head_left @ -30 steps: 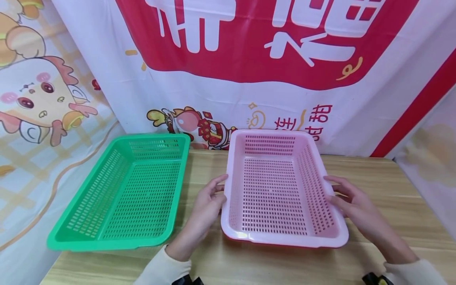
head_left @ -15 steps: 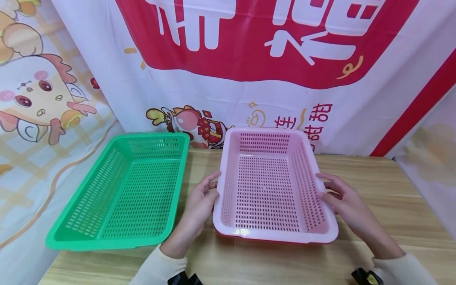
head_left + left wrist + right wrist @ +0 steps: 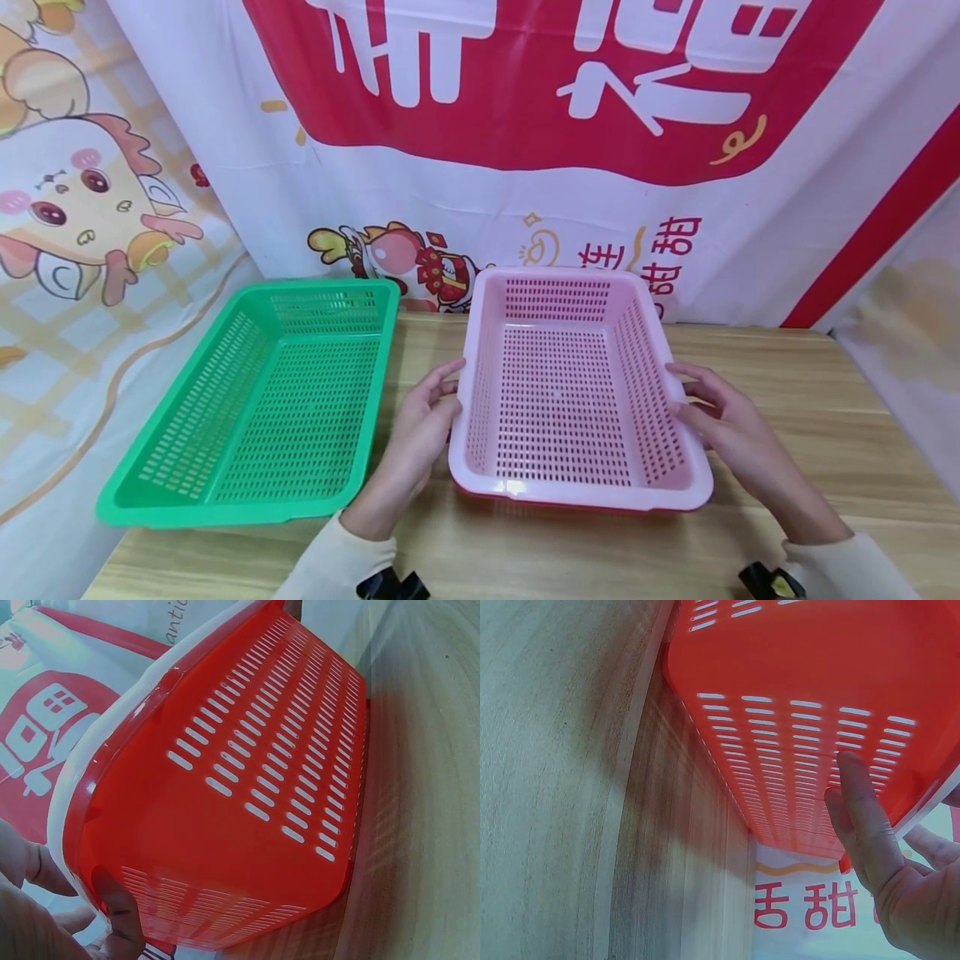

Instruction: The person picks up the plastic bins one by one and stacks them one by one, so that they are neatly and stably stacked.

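Observation:
A pink perforated plastic basket [image 3: 558, 400] stands on the table, nested in a red basket [image 3: 247, 765] of similar shape. In the head view only a thin red edge shows below the pink rim; both wrist views show the red outer walls. My left hand [image 3: 420, 425] grips the left side of the rim, thumb near the top and fingers at the edge. On the opposite side, my right hand [image 3: 723, 421] holds the rim, and in the right wrist view some of its fingers [image 3: 866, 817] lie against the red wall. Nothing lies inside the pink basket.
A green perforated basket [image 3: 300, 408] stands to the left, close to my left forearm. The wooden table [image 3: 810, 400] extends to the right. Behind it hangs a white and red printed cloth [image 3: 480, 192], near the baskets' far rims.
The pink and red baskets have shifted a little to the left with both hands on them, then stayed put over the last half second. The green basket has stayed in place.

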The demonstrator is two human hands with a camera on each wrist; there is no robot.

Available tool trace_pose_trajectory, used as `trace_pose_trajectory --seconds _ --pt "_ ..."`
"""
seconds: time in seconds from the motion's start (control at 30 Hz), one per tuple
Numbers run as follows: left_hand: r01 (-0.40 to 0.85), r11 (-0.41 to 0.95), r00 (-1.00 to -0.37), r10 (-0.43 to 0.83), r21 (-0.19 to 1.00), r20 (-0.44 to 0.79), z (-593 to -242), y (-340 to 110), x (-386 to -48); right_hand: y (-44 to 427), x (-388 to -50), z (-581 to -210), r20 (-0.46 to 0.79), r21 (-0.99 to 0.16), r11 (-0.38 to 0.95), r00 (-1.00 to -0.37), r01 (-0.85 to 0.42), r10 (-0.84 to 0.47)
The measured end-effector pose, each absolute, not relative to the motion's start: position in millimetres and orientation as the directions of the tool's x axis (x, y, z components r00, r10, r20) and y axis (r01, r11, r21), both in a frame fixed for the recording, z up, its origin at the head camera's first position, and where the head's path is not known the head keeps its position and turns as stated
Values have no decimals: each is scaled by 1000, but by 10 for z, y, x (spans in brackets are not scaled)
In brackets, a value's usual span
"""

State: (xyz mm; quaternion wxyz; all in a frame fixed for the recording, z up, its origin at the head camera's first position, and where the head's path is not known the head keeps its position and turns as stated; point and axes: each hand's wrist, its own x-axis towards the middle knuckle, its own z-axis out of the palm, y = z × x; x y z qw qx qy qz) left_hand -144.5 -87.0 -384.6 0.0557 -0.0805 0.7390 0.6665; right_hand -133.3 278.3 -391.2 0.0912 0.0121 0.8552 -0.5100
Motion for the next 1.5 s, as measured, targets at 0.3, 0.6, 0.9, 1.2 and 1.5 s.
trace_pose_trajectory --seconds 0.3,0.6,0.9,1.2,1.5 --pt "-192 100 -981 -43 976 -188 -3848 -866 -1448 2794 -1326 -3909 -190 -864 486 -980 136 -64" --pt "-187 91 -982 -37 978 -184 -3855 -866 -1444 2809 -1323 -3904 -172 -871 477 -983 121 -66" --pt "-183 87 -983 -28 979 -181 -3873 -865 -1450 2824 -1323 -3902 -168 -870 479 -984 117 -64" --pt "-178 115 -984 -5 977 -179 -3876 -895 -1430 2807 -1321 -3889 -199 -863 485 -977 138 -76" --pt "-148 167 -988 18 975 -153 -3851 -941 -1393 2784 -1299 -3866 -177 -846 521 -982 116 -68"
